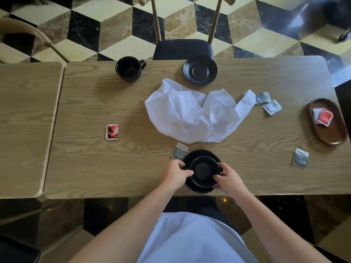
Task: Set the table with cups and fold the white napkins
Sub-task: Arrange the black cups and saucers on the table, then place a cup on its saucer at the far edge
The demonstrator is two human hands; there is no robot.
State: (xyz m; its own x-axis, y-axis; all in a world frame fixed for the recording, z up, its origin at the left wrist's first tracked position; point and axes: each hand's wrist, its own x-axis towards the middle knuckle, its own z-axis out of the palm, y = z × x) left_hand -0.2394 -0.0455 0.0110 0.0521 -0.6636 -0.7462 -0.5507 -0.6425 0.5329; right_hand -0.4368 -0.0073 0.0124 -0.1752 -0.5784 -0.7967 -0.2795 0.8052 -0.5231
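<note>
While both hands grip the black cup on its saucer, left hand, right hand, packet print unreadable.

Sachets lie scattered near a wooden tray.

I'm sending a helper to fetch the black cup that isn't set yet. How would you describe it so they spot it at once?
Start at the wooden table, at its far edge by the dark-seated chair. Left of the empty black saucer there stands the loose cup. Unlike the near cup, it has no saucer beneath and no hands on it.
</note>
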